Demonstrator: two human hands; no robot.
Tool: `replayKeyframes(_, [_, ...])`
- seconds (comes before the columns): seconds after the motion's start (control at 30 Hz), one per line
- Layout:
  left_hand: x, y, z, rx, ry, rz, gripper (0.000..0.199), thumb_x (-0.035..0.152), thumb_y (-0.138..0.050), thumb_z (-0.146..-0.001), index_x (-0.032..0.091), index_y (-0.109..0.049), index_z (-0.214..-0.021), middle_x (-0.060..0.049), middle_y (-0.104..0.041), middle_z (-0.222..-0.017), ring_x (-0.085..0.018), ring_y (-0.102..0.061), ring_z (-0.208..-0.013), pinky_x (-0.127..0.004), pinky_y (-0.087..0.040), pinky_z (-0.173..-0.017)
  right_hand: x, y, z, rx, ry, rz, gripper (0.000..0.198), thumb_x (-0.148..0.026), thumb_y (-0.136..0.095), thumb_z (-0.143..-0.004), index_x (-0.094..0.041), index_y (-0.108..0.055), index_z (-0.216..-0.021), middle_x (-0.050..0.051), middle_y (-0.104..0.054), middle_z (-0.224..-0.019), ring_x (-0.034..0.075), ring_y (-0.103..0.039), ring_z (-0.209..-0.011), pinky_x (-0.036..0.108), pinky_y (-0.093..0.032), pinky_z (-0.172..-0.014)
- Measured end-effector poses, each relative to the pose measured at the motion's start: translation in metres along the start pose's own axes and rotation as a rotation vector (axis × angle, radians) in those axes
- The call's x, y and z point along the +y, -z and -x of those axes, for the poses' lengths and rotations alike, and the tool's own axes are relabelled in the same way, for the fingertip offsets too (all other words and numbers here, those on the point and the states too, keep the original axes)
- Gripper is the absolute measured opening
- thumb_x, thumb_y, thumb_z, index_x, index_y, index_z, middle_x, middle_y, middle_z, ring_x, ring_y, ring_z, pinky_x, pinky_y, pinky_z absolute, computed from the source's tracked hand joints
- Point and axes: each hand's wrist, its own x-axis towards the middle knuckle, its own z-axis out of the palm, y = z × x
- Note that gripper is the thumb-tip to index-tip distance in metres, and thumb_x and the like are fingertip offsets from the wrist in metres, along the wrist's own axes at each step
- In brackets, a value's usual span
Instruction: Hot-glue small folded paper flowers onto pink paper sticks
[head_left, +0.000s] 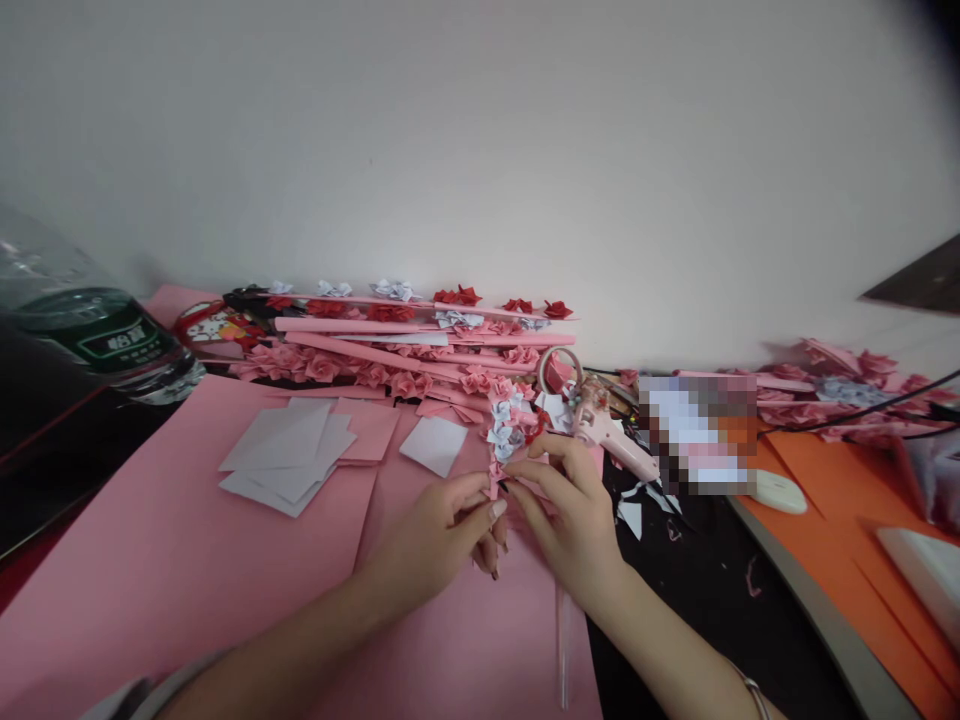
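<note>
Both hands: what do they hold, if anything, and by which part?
A pink piece, pinched near its lower end by the left hand; whether the right hand grips is unclear.

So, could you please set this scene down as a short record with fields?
left hand: pinching a small pink paper piece
right hand: fingertips at the same piece; grip unclear
beyond the hands: white paper flowers
left of the hands: loose white sheets on pink paper
right of the hands: pink glue gun, paper scraps
along the wall: red, white and pink paper flowers
far left: bottle with green label
</note>
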Motion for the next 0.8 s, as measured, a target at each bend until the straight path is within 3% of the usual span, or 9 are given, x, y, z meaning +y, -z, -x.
replayKeyframes(0.57, [-0.002, 0.004, -0.005, 0.023, -0.002, 0.080, 0.021, 0.032, -0.049, -0.089, 0.017, -0.051, -0.073, 0.004, -0.055, -0.061, -0.009, -0.056, -0.048, -0.023, -0.047, -0.051, -0.002, 0.001, 0.000, 0.010, 0.008, 0.013, 0.020, -0.010, -0.056, -0.085, -0.019, -0.064, -0.101, 0.008, -0.054, -0.099, 0.020, -0.054, -0.088, 0.034, -0.048, -0.070])
replayKeyframes(0.67, [0.000, 0.006, -0.006, 0.057, -0.004, 0.108, 0.023, 0.034, -0.052, -0.087, 0.017, -0.050, -0.072, 0.004, -0.056, -0.063, -0.008, -0.054, -0.047, -0.022, -0.047, -0.049, 0.005, 0.011, -0.003, 0.089, 0.031, 0.038, 0.020, -0.008, -0.056, -0.084, -0.020, -0.064, -0.099, 0.007, -0.054, -0.096, 0.019, -0.054, -0.088, 0.034, -0.047, -0.073])
replayKeyframes(0.8, [0.001, 0.011, -0.007, 0.117, -0.016, 0.137, 0.022, 0.034, -0.055, -0.085, 0.018, -0.045, -0.074, 0.004, -0.059, -0.064, -0.007, -0.054, -0.047, -0.022, -0.048, -0.050, 0.035, 0.029, -0.008, 0.218, -0.031, 0.215, 0.011, -0.012, -0.055, -0.083, -0.019, -0.063, -0.088, 0.009, -0.055, -0.096, 0.022, -0.055, -0.090, 0.038, -0.046, -0.078])
